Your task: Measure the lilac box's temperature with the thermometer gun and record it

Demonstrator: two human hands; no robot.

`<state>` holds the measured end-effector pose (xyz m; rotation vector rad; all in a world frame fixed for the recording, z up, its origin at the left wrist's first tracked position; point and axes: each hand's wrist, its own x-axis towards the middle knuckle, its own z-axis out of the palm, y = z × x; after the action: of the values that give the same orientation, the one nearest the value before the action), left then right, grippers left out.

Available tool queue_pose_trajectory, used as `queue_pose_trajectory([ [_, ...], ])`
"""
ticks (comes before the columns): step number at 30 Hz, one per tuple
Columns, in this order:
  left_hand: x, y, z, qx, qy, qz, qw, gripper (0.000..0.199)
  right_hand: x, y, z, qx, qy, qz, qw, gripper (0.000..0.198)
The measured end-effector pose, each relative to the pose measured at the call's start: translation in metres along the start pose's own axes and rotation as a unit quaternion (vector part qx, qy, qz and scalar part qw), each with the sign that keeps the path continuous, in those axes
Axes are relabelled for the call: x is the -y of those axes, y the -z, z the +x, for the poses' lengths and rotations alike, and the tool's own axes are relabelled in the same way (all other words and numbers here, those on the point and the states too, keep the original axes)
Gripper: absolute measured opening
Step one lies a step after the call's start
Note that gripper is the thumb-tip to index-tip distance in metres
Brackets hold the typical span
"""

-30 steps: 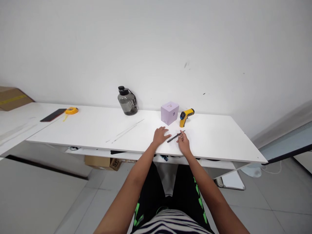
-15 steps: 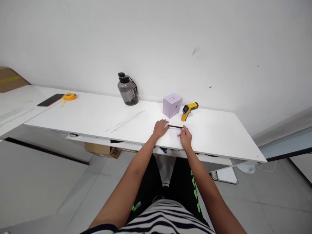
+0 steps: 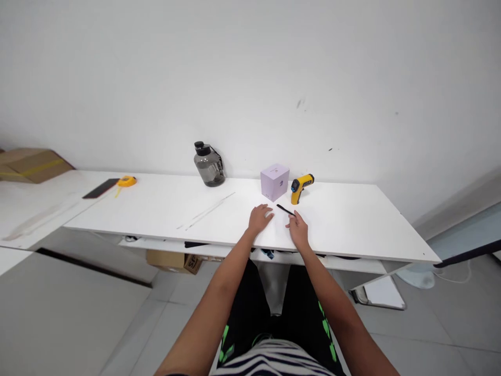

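My right hand (image 3: pixel 298 230) pinches a slim black pen-like stick (image 3: pixel 285 210) near its right end, just above or at the white tabletop. The stick's other end points up and left, free of any hand. To its left, my left hand (image 3: pixel 260 220) rests on the table with thumb and fingers apart, holding nothing. Behind the stick stands a lilac box (image 3: pixel 274 182). A yellow and black infrared thermometer (image 3: pixel 301 188) is propped upright on its handle to the right of the box.
A grey water jug (image 3: pixel 210 168) with a black lid stands near the wall. Further left are a yellow tape measure (image 3: pixel 127 181), a flat black piece (image 3: pixel 100 188) and a cardboard box (image 3: pixel 33 165). The white table (image 3: pixel 352 224) has an open shelf below its front edge.
My left hand has come off the stick's left end, which now angles further up. My right hand keeps its hold. The camera view has shifted, so the scene sits a little lower.
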<state>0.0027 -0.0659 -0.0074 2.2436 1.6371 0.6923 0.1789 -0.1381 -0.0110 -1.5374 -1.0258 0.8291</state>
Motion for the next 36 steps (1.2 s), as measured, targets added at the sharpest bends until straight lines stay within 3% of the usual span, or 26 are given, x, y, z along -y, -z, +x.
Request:
queue_pose_trajectory([
  [9, 0.003, 0.001, 0.003, -0.025, 0.010, 0.011, 1.000, 0.022, -0.007, -0.006, 0.001, 0.005, 0.047, 0.052, 0.998, 0.056],
  [11, 0.003, 0.000, 0.003, -0.030, 0.022, 0.005, 0.999, 0.021, -0.007, -0.005, 0.000, -0.029, 0.116, 0.032, 0.992, 0.052],
  [15, 0.002, -0.001, 0.004, -0.042, 0.043, -0.009, 0.998, 0.018, -0.003, -0.002, 0.007, -0.096, 0.272, -0.044, 0.957, 0.045],
  [17, 0.001, 0.000, 0.006, -0.049, 0.053, -0.013, 0.997, 0.019, 0.001, -0.001, 0.023, -0.130, 0.255, -0.070, 0.955, 0.056],
  [19, 0.001, 0.002, 0.008, -0.054, 0.062, -0.013, 0.997, 0.028, 0.010, -0.002, 0.045, -0.149, 0.192, -0.083, 0.966, 0.077],
  [23, 0.003, 0.005, 0.012, -0.060, 0.126, -0.078, 0.987, 0.074, 0.033, -0.011, 0.093, -0.116, 0.091, -0.088, 0.985, 0.109],
  [26, 0.003, 0.004, 0.021, -0.080, 0.186, -0.147, 0.968, 0.104, 0.042, -0.023, 0.115, -0.094, 0.056, -0.022, 0.994, 0.096],
  [30, 0.002, 0.002, 0.048, -0.091, 0.185, -0.142, 0.968, 0.127, 0.035, -0.034, 0.126, -0.092, 0.050, 0.036, 0.994, 0.067],
  [32, 0.002, 0.001, 0.066, -0.080, 0.183, -0.126, 0.972, 0.124, 0.029, -0.033, 0.128, -0.100, 0.079, 0.013, 0.992, 0.072],
  [34, 0.005, 0.001, 0.081, -0.057, 0.199, -0.098, 0.974, 0.106, 0.027, -0.030, 0.129, -0.093, 0.114, -0.014, 0.989, 0.077],
  [36, 0.008, 0.000, 0.091, -0.060, 0.207, -0.084, 0.973, 0.096, 0.029, -0.028, 0.127, -0.111, 0.140, -0.018, 0.984, 0.069],
])
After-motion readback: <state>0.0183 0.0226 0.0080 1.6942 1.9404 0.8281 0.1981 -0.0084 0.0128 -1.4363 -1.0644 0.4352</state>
